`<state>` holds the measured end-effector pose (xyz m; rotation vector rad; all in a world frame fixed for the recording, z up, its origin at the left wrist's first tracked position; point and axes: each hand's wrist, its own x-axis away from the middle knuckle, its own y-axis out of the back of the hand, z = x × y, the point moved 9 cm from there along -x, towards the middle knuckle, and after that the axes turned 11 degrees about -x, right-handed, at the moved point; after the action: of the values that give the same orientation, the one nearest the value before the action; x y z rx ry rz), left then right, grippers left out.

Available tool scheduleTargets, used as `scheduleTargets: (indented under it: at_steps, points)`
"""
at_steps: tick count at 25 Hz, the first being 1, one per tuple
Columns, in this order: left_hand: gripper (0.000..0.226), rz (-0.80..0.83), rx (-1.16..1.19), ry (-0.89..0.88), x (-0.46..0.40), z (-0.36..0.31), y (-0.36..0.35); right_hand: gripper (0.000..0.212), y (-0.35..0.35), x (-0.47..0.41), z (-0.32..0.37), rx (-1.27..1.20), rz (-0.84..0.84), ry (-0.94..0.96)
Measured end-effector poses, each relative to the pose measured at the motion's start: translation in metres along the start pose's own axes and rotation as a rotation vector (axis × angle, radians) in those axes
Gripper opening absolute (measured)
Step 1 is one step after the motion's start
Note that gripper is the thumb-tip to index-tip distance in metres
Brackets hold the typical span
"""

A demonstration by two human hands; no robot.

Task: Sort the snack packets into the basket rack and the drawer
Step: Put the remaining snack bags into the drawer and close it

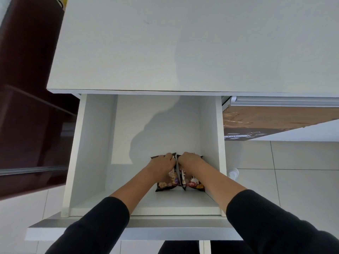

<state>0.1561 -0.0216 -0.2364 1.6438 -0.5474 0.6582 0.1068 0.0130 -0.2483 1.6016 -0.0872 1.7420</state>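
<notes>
Probably a home kitchen — white countertop (pixel 183 43), pull-out drawer (pixel 91 143), tiled floor (pixel 293 171), glossy dark cabinet (pixel 27 107).

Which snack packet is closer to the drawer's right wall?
The right packet, under the right hand; the left packet lies nearer the middle.

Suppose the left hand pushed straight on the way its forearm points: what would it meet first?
Probably only bare drawer floor, then the drawer's back under the countertop. The left hand already grips its snack packet; depth is uncertain.
</notes>
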Motion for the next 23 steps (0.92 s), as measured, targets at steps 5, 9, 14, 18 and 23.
scheduleTargets:
  at_steps: [5, 9, 14, 18, 23]
  points:
    - [0.074, 0.034, -0.104, -0.107, 0.0, -0.007, -0.002, 0.032, -0.001, 0.005, 0.002, 0.041, 0.051, 0.049]
    - [0.076, 0.04, -0.141, -0.097, 0.0, -0.007, -0.004, 0.047, -0.001, 0.013, 0.004, 0.105, 0.095, 0.082]
    - [0.056, 0.045, -0.041, -0.06, 0.011, -0.001, 0.013, 0.022, 0.034, 0.035, 0.011, 0.034, -0.026, 0.102]
    - [0.022, -0.186, 0.218, 0.101, 0.038, 0.018, 0.092, 0.02, 0.097, 0.082, 0.005, -0.182, -0.331, 0.252]
    - [0.013, -0.552, 0.303, 0.086, 0.067, -0.014, 0.232, 0.014, 0.17, 0.186, -0.067, -0.624, -0.767, 0.411]
